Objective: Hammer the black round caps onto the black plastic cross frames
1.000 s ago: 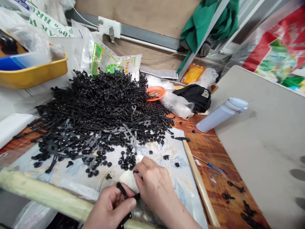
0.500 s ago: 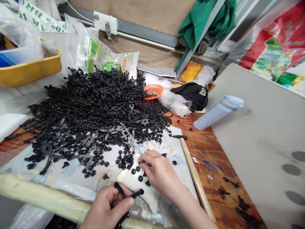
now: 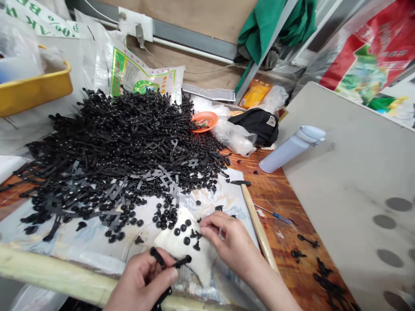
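Observation:
My left hand [image 3: 145, 278] is closed around a black linked plastic strip [image 3: 183, 261]; its jointed ends stick out past the thumb and fingers, and part of it hangs below the palm. My right hand [image 3: 227, 235] pinches at the edge of a white cloth [image 3: 202, 263], a small black end showing at its fingertips, likely a plastic peg [image 3: 199, 220]. Several round-headed black pegs [image 3: 187, 240] lie on the cloth beside those fingertips. Another cluster of black pegs [image 3: 165, 216] sits just left of the cloth.
A large heap of black linked strips [image 3: 129, 134] covers the back of the table. To the right are a wooden stick [image 3: 259, 224], a screwdriver [image 3: 280, 217], a pale blue bottle [image 3: 292, 149] and loose black parts [image 3: 327, 278]. An orange dish [image 3: 205, 122] touches the heap.
My right hand has moved slightly right and away from the peg cluster, uncovering pegs on the cloth. My left hand still holds the strip. The view has shifted a little.

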`<act>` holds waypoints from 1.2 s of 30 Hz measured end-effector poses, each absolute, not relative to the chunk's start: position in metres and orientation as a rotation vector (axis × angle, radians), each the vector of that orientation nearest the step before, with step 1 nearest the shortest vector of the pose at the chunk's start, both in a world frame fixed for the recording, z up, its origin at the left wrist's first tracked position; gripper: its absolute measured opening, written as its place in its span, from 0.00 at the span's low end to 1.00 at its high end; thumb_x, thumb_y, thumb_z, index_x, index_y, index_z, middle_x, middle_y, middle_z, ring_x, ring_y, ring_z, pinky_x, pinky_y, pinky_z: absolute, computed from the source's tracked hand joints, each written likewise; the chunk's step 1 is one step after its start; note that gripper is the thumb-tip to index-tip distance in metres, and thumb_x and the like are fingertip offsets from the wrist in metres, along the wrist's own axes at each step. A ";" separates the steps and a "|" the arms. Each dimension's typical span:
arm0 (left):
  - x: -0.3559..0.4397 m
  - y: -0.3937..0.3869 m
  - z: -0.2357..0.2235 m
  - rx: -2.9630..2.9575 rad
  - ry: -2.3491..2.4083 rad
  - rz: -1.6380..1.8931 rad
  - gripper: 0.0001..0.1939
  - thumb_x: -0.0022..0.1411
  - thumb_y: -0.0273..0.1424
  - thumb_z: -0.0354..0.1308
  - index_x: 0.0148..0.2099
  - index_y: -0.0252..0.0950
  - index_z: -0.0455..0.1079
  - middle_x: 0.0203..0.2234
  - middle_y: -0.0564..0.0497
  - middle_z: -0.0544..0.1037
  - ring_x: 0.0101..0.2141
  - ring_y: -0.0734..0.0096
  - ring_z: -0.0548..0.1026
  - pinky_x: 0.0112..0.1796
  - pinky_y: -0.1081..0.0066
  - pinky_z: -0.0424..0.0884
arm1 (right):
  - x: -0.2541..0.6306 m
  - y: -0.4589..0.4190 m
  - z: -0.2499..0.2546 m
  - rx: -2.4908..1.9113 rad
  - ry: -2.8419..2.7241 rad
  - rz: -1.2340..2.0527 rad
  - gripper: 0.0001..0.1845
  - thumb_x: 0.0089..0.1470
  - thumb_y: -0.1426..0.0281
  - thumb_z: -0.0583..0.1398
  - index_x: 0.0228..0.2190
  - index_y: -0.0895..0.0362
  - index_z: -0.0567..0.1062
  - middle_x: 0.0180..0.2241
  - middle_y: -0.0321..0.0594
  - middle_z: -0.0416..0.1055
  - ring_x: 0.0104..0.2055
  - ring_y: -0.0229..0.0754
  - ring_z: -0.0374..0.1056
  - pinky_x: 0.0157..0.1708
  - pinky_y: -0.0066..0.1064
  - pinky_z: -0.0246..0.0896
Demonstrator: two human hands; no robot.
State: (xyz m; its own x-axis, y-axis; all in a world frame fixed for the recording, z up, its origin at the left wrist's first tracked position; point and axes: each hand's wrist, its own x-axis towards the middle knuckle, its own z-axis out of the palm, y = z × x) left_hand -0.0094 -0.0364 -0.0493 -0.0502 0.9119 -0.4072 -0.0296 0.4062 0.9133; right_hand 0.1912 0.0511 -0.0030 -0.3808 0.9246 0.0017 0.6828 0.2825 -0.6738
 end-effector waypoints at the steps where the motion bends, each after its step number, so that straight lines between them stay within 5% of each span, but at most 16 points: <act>1: -0.009 -0.036 -0.050 0.854 1.411 0.941 0.13 0.48 0.41 0.64 0.29 0.35 0.73 0.16 0.58 0.63 0.21 0.74 0.59 0.24 0.74 0.56 | 0.192 0.048 -0.006 -1.430 -2.148 0.858 0.07 0.54 0.78 0.60 0.29 0.54 0.75 0.29 0.35 0.71 0.31 0.40 0.67 0.32 0.30 0.58; 15: -0.006 -0.034 -0.042 0.838 1.471 0.970 0.12 0.45 0.39 0.66 0.27 0.35 0.74 0.15 0.58 0.64 0.20 0.75 0.61 0.23 0.75 0.59 | 0.197 0.022 -0.011 -1.318 -2.178 0.771 0.11 0.55 0.80 0.57 0.38 0.54 0.73 0.36 0.40 0.71 0.40 0.44 0.67 0.39 0.34 0.61; 20: -0.007 -0.033 -0.040 0.843 1.474 0.974 0.13 0.45 0.39 0.67 0.27 0.34 0.74 0.15 0.58 0.65 0.20 0.75 0.62 0.22 0.75 0.59 | 0.191 0.029 -0.011 -1.353 -2.181 0.716 0.10 0.56 0.81 0.56 0.32 0.55 0.73 0.32 0.39 0.71 0.36 0.43 0.66 0.37 0.33 0.61; 30: -0.007 -0.033 -0.039 0.829 1.459 0.952 0.15 0.45 0.40 0.67 0.28 0.34 0.73 0.15 0.59 0.63 0.19 0.76 0.60 0.22 0.76 0.57 | 0.194 0.008 -0.014 -1.347 -2.192 0.690 0.06 0.57 0.74 0.57 0.36 0.53 0.73 0.32 0.39 0.69 0.33 0.42 0.67 0.32 0.31 0.62; 36: -0.009 -0.033 -0.043 0.845 1.473 0.941 0.18 0.44 0.44 0.67 0.28 0.34 0.74 0.15 0.58 0.63 0.20 0.75 0.60 0.23 0.75 0.57 | 0.184 0.001 -0.026 -1.288 -2.223 0.416 0.08 0.58 0.77 0.54 0.34 0.55 0.72 0.30 0.40 0.70 0.32 0.43 0.68 0.30 0.30 0.60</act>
